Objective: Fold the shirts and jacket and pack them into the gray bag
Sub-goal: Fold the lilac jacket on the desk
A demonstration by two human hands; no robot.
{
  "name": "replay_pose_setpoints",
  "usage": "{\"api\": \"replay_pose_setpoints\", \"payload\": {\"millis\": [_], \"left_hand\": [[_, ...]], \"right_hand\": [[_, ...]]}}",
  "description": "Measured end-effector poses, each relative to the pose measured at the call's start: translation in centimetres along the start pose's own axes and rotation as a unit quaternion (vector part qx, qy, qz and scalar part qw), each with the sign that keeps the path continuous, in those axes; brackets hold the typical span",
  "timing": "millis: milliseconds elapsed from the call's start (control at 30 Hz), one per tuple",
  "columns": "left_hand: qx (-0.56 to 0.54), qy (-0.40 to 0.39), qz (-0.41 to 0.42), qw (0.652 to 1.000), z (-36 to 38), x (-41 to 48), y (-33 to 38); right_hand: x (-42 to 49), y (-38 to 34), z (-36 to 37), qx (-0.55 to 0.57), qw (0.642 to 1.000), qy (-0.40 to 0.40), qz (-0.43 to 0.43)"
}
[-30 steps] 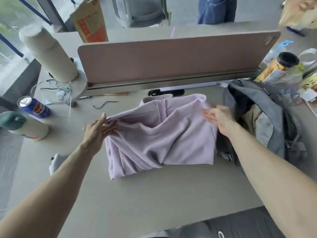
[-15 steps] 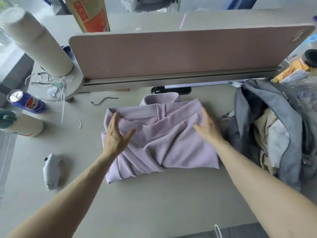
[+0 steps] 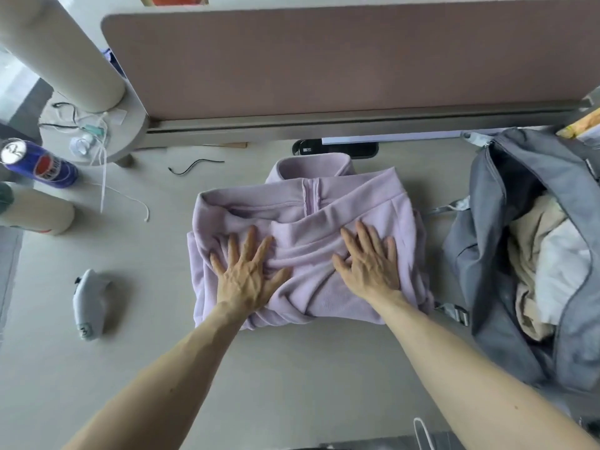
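Note:
A lilac fleece jacket (image 3: 308, 203) lies folded into a rough square in the middle of the desk, collar toward the divider, sleeves crossed over its front. My left hand (image 3: 246, 274) lies flat on its left half, fingers spread. My right hand (image 3: 370, 264) lies flat on its right half, fingers apart too. Neither hand grips the cloth. To the right stands the gray bag (image 3: 487, 254), unzipped and gaping, with cream and white clothes (image 3: 545, 258) inside it.
A pink-brown desk divider (image 3: 324, 60) runs along the back. On the left are a blue can (image 3: 39, 162), a beige bottle on its side (image 3: 35, 212), a pale cylinder (image 3: 58, 50), loose cables (image 3: 107, 186) and a small white device (image 3: 89, 303). A bag strap buckle (image 3: 454, 311) lies beside the jacket.
Both hands moved from the jacket's side edges in onto its top and now lie flat on it. The camera has come closer and looks more steeply down.

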State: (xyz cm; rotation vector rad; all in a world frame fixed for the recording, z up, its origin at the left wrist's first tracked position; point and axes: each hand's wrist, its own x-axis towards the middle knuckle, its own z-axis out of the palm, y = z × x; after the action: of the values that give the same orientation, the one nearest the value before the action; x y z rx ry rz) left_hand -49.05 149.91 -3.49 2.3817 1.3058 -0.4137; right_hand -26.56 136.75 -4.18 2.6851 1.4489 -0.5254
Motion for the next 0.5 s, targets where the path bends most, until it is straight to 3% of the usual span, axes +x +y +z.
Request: {"api": "replay_pose_setpoints", "payload": {"millis": [233,367,433,500], "left_hand": [[-0.054,0.046,-0.028,0.997,-0.2,-0.7,-3.4],[-0.126,0.109,-0.085,0.982,-1.8,-3.0,-6.2],[-0.191,0.152,-0.136,0.960,-2.1,-4.5,-6.3],[-0.287,0.124,-0.200,0.929,-2.4,-5.6,-6.2]], "right_hand": [[0.5,0.6,-0.3,0.002,1.000,-0.014,-0.008],[-1.6,1.1,-2.0,0.037,0.997,0.056,-0.040],[-3.0,1.5,-2.8,0.043,0.992,0.120,-0.001],[-4.0,2.7,-3.6,0.071,0.980,0.155,0.097]]}}
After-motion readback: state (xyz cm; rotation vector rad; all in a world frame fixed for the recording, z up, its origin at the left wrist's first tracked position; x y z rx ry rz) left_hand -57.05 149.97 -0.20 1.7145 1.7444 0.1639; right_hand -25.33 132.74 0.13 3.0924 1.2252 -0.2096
